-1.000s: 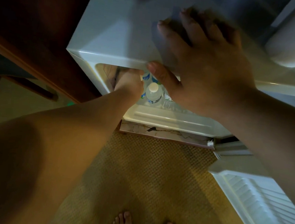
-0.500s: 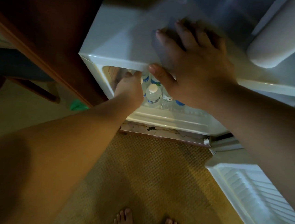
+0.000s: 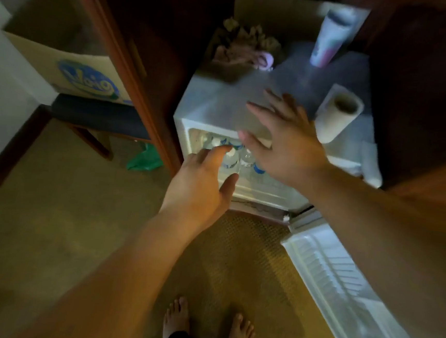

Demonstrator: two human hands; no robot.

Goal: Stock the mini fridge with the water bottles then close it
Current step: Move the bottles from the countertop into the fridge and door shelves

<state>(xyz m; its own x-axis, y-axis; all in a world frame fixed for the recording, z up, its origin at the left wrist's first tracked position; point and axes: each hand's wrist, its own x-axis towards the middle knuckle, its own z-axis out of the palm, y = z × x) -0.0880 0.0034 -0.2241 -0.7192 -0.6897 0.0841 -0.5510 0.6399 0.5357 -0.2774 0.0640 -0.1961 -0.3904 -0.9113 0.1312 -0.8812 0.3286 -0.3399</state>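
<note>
Fingers of both hands are seen spread and empty: left hand (image 3: 201, 183) before the mini fridge (image 3: 208, 108) opening, right hand (image 3: 286, 144) above its top edge. Water bottles (image 3: 231, 156) are stood inside, at 12 o'clock from the bare feet (image 3: 176, 318). Stocking is judged finished; the door (image 3: 341, 287), open at 4 o'clock, must be swung shut.

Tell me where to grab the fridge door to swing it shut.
Take the fridge door by its free outer edge, the end farthest from the hinge beside the mini fridge. It stands wide open at the lower right, so the right hand, now empty, likely suits that grip, pushing leftward.
</note>
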